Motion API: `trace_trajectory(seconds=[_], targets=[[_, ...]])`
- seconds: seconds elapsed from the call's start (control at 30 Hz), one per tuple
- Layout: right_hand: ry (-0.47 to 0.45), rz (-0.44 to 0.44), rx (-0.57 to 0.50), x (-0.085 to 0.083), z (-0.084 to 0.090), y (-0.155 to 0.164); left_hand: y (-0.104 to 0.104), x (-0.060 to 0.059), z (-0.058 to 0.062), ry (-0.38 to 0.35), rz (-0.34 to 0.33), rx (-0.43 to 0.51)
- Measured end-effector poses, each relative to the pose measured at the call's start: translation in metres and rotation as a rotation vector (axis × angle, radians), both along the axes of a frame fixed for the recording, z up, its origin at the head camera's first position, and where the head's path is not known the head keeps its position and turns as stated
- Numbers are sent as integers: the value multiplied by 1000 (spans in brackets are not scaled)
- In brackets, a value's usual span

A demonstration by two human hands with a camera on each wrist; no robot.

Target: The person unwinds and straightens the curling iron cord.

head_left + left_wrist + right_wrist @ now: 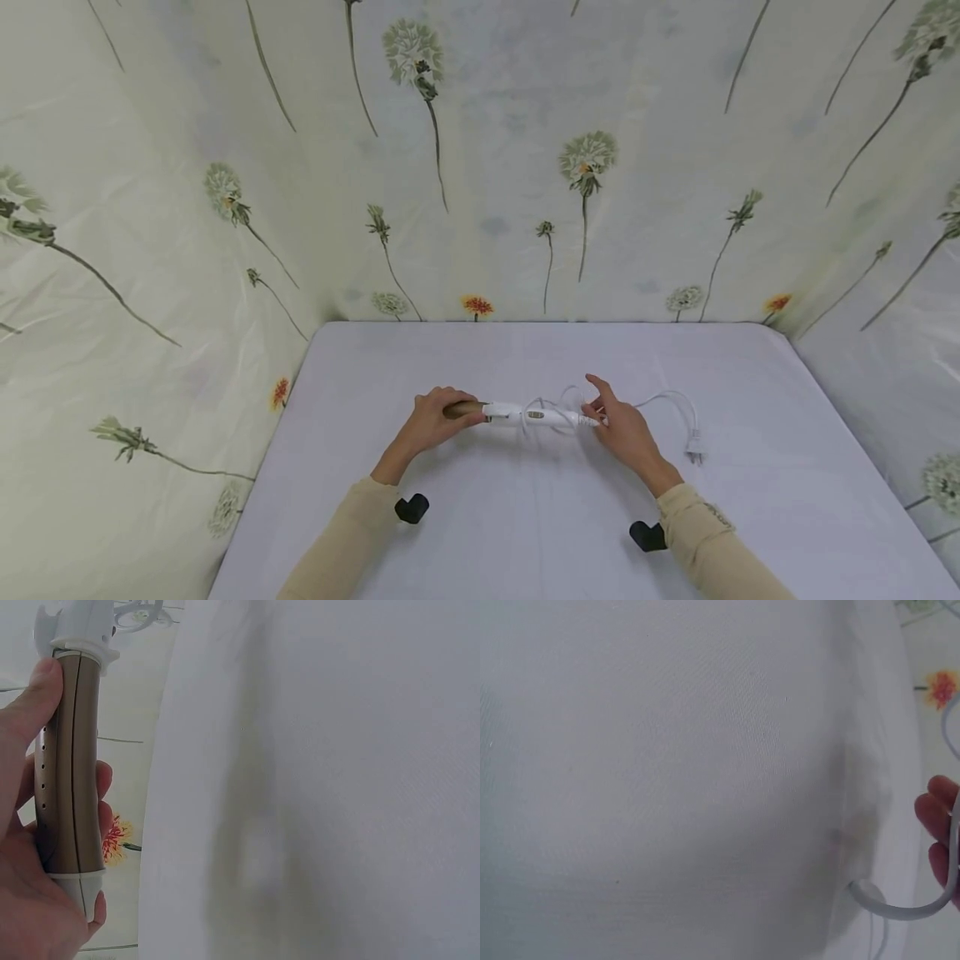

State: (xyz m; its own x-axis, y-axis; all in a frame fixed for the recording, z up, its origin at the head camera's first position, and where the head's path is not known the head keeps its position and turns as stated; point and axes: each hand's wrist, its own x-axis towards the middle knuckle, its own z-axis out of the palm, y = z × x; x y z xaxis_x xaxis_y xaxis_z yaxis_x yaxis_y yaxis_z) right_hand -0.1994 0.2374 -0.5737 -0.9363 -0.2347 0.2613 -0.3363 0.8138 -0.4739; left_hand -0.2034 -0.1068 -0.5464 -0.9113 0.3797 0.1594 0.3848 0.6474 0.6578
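A white hair straightener [551,416] with a brown-gold, split barrel [79,765] is held crosswise above the table. My left hand [444,412] grips the barrel, thumb along one side and fingers around the other. The white power cord [678,396] is looped loosely around the handle. At the handle's cord end, my right hand [621,425] pinches the cord, its index finger extended outward. The right wrist view shows a few fingertips [934,817] at the right edge, with the cord passing across them. The two-pin plug [695,446] lies to the right of this hand.
A white-covered table [525,517] spans the space below both hands. Around it hangs a flower-printed backdrop [510,167], meeting the table's far edge. Black angular pieces [412,508] show beside both forearms.
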Motion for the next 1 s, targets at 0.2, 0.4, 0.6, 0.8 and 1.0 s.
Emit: trace_trajectory(seconds=[0.2,0.4,0.6,0.8,1.0], targets=[[-140,29,9,5,2,4,8,-3,-2,8,-1,13],[-174,63,9,12,-2,-2,10,-5,-5,5,10,20],[-91,59,33,13,-11,-22,5,-7,-6,3,85,23],[-79,90,-29,17,-20,-38,5,-8,-3,16,114,30],[-38,113,-40,26,-32,-46,6,-4,-2,-1,137,41]])
